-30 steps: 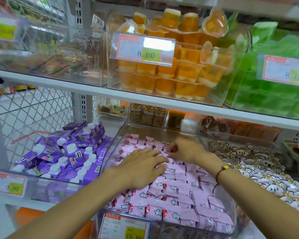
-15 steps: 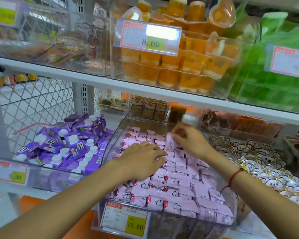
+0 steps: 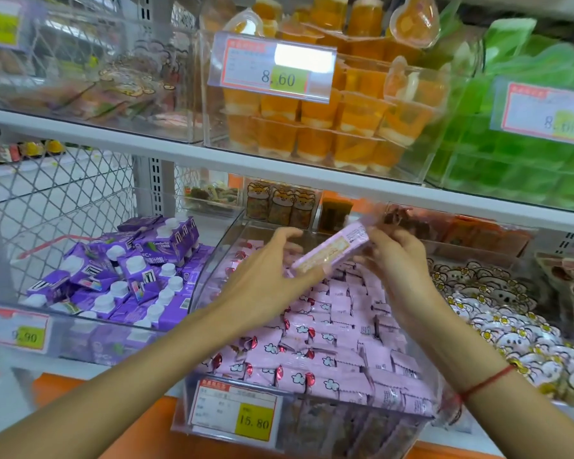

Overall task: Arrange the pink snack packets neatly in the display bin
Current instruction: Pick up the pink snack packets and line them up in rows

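A clear display bin (image 3: 312,415) on the lower shelf holds several pink snack packets (image 3: 328,336) lying in rough rows. One pink packet (image 3: 332,248) is lifted above the pile, tilted, back side up. My right hand (image 3: 395,256) pinches its upper right end. My left hand (image 3: 265,276) hovers at its lower left end with fingers spread and fairly straight; the fingertips are near or just touching the packet.
A bin of purple drink cartons (image 3: 123,273) sits to the left, a bin of white cartoon-print packets (image 3: 497,313) to the right. The upper shelf edge (image 3: 279,173) with orange jelly cups (image 3: 328,127) hangs close above. A yellow price tag (image 3: 236,410) marks the bin front.
My right hand has lifted one pink packet out of the pile and raised it. My left hand came up off the packets and moved towards the packet's lower end.
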{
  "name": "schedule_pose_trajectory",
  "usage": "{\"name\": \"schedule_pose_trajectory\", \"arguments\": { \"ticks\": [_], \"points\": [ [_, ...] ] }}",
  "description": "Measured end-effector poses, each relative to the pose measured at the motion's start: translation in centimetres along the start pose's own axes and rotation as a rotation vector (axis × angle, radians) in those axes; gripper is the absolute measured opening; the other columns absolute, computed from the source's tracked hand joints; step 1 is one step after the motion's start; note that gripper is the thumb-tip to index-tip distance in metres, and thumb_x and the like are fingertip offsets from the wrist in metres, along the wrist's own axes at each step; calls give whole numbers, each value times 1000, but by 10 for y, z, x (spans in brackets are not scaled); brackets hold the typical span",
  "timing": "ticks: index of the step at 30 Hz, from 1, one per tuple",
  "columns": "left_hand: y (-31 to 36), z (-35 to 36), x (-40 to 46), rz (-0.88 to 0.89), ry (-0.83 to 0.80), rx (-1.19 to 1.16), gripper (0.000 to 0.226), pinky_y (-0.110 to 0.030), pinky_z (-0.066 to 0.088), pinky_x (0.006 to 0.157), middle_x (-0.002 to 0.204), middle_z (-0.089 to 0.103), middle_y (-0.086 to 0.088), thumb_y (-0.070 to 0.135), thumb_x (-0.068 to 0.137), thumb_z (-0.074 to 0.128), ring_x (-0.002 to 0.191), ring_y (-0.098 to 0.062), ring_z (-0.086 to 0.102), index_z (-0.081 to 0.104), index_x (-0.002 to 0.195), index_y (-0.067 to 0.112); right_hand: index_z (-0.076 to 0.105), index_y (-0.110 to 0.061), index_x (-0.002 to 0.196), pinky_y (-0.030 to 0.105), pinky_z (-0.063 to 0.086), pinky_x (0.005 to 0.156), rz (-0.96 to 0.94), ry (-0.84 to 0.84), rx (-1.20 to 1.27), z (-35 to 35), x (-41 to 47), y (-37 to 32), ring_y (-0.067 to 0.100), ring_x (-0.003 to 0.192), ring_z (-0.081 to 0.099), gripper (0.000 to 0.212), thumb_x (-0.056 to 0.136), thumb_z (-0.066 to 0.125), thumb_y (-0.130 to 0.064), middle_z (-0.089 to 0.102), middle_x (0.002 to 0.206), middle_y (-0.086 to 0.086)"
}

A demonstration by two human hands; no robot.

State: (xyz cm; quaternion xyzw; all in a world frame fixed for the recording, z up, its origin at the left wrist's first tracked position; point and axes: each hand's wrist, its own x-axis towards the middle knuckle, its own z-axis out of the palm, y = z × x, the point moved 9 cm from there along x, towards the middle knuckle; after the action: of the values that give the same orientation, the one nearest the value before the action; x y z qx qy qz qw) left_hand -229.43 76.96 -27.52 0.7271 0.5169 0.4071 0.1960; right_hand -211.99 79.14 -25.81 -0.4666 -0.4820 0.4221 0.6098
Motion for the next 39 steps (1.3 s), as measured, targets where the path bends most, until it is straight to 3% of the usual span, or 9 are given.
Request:
{"name": "schedule_pose_trajectory", "arguments": {
  "ticks": [6, 9, 14, 17, 20, 25, 29, 35, 39],
  "points": [
    [-2, -1, 0, -6, -2, -226, 25, -36, 49, 70, 87, 68, 6, 47, 88, 58, 74, -11, 60, 67, 102, 27, 60, -6, 115, 18, 55, 71, 71, -69, -60, 5, -6, 5, 9, 76, 66, 27, 94, 55, -23, 70, 104, 10],
    [-17, -14, 2, -121, 151, -195, 39, -33, 36, 60, 66, 59, -7, 57, 87, 54, 55, -15, 46, 69, 83, 21, 49, -18, 129, 21, 43, 88, -283, -84, -556, 10, -14, -19, 9, 106, 54, 40, 91, 60, -18, 57, 125, 0],
    [-10, -15, -4, -144, 197, -62, 48, -33, 43, 63, 60, 61, 8, 71, 81, 47, 60, -8, 56, 68, 77, 27, 44, -27, 136, 31, 32, 103, -797, -333, -1164, 56, -48, -22, 15, 128, 31, 64, 79, 70, -15, 44, 137, -5],
    [0, -12, -5, -108, 173, -69, 58, -31, 44, 63, 61, 64, 9, 80, 75, 29, 64, -9, 60, 67, 74, 36, 59, -24, 119, 31, 43, 85, -800, -277, -1090, 50, -45, -26, 14, 109, 48, 41, 80, 70, -17, 57, 116, -7],
    [5, -14, -3, -38, 180, -138, 60, -28, 46, 76, 80, 70, 13, 78, 79, 16, 77, -1, 63, 67, 84, 47, 61, -24, 110, 17, 48, 75, -552, -249, -776, 30, -27, -23, 1, 88, 58, 29, 83, 69, -20, 65, 99, -13],
    [-7, 4, 15, 118, 51, 413, 35, -29, 40, 86, 126, 57, 8, 37, 100, 33, 115, -13, 51, 59, 120, 25, 51, -15, 114, 11, 52, 70, -104, -278, -230, 18, -10, 2, 8, 86, 68, 26, 90, 61, -16, 72, 95, 2],
    [-24, 38, 27, 139, -198, 570, 46, -32, 26, 108, 154, 30, 0, 31, 101, 32, 138, -18, 29, 33, 145, 20, 29, -20, 123, 13, 54, 65, -71, -256, -190, 16, -8, 4, 1, 75, 68, 43, 92, 58, -12, 67, 96, 4],
    [-42, 51, 22, 83, -344, 654, 46, -36, 25, 107, 148, 41, 0, 37, 102, 22, 133, -22, 36, 39, 142, 22, 30, -24, 101, 11, 51, 56, -251, -147, -353, 15, 6, -6, -13, 59, 61, 34, 91, 58, -7, 57, 83, -8],
    [-41, 50, 21, 72, -325, 657, 46, -35, 26, 106, 145, 43, -1, 38, 102, 22, 130, -23, 38, 40, 141, 22, 39, -25, 98, 31, 58, 73, -273, -104, -497, 21, 21, -2, 11, 73, 68, 21, 93, 57, -16, 62, 85, 2]
  ]
}}
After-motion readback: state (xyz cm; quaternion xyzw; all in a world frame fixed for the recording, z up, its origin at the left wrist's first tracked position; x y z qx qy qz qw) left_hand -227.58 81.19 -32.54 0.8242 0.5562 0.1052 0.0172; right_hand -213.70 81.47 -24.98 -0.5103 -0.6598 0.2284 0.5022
